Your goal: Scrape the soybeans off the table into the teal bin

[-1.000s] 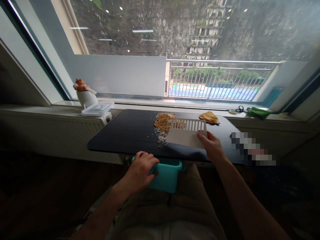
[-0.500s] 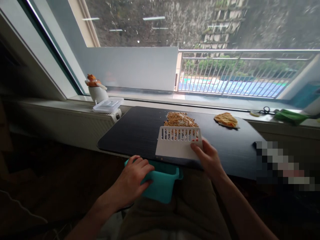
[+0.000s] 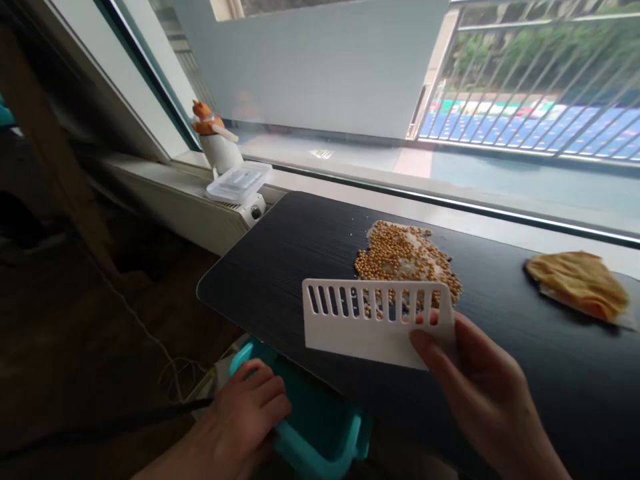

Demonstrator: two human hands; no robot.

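Note:
My right hand (image 3: 490,387) pinches the right end of a flat white slotted scraper (image 3: 357,339), thumb in front and fingers behind. The scraper is tilted up over the black table (image 3: 280,260), its slots along the top. Through some slots I see part of a pile of yellow-brown beans (image 3: 383,250) mixed with white grains (image 3: 413,247). My left hand (image 3: 253,410) is closed over the left rim of a teal plastic bin (image 3: 320,460), held just below the table's front edge. The part of the bin's inside that shows is dark.
A crumpled tan cloth-like piece (image 3: 580,283) lies on the table's right side. Beyond the left corner, a clear plastic box (image 3: 240,181) and a white holder (image 3: 220,152) with an orange cat figure (image 3: 206,119) stand by the window. A cable (image 3: 145,327) hangs lower left.
My view has moved closer and turned left. The scraper now stands off to the left of the pile's front and looks more tilted. Both hands keep their holds.

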